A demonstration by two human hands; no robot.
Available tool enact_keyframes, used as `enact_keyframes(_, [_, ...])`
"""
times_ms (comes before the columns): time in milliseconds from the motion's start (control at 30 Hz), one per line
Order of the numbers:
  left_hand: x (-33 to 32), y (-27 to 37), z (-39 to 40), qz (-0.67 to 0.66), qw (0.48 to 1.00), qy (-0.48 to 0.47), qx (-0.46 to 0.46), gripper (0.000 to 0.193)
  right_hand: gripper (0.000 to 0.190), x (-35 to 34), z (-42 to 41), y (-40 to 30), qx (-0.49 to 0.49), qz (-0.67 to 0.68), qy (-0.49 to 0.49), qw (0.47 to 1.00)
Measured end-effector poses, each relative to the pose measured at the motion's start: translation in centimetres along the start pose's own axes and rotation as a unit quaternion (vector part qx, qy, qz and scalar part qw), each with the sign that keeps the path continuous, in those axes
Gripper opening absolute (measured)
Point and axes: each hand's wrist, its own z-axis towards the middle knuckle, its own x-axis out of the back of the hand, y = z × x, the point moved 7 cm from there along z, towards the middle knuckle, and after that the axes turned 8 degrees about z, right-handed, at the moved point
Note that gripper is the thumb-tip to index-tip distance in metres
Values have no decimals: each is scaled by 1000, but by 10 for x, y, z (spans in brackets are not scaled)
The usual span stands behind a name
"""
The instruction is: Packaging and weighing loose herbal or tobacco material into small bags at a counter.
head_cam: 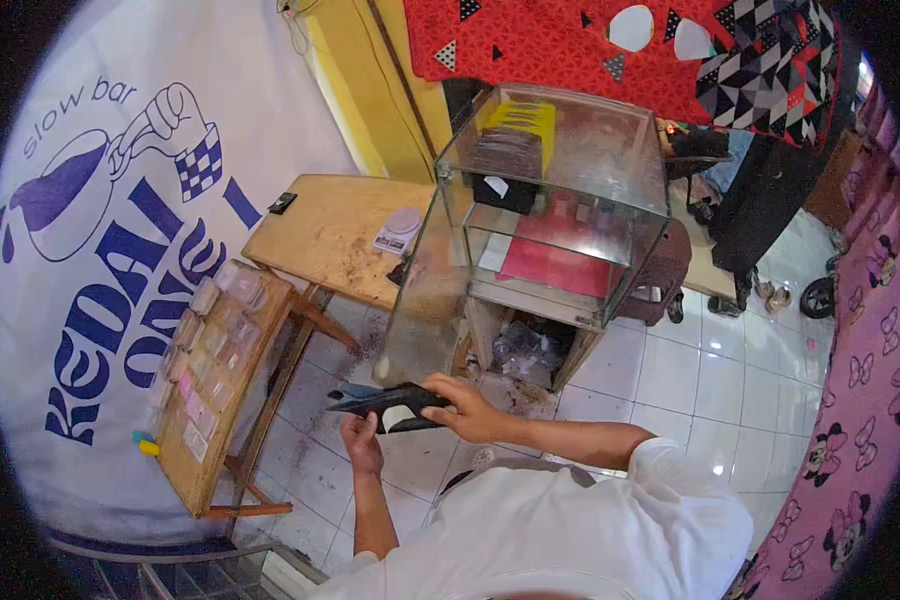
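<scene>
My right hand [461,409] is closed around the right end of a black object [390,399] with a blue-grey part at its left end. Its exact kind cannot be told; it has a gap or pale part near the middle. From below, my left hand [362,444] touches the same object near its left end, fingers bent against it. Both hands are above the white tiled floor, in front of a glass display case [551,225]. Inside the case are red sheets [559,255] and a black box [504,193]; yellow and dark items also show through its top.
At left, a wooden table [330,217] bears a small digital scale [398,229] and brown crumbs. A lower wooden stand [195,480] holds several clear containers. A brown plastic chair [656,262] stands behind the case; shoes [772,296] lie on the floor. A printed banner [270,112] hangs at left.
</scene>
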Motion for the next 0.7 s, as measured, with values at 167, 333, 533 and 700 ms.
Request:
enact_keyframes(167, [30,16,28,16,1000,20,-5,28,33,-24,50,12,73,-53,32,995])
enact_keyframes(333, [68,21,68,85,993,77,-21,26,35,-38,95,41,31,-2,79,996])
enact_keyframes(533, [71,26,93,65,995,73,-23,26,37,-45,122,68,-15,21,77,997])
enact_keyframes(700, [41,22,61,84,991,94,-50,30,31,-35,97,37,84,-77,83,990])
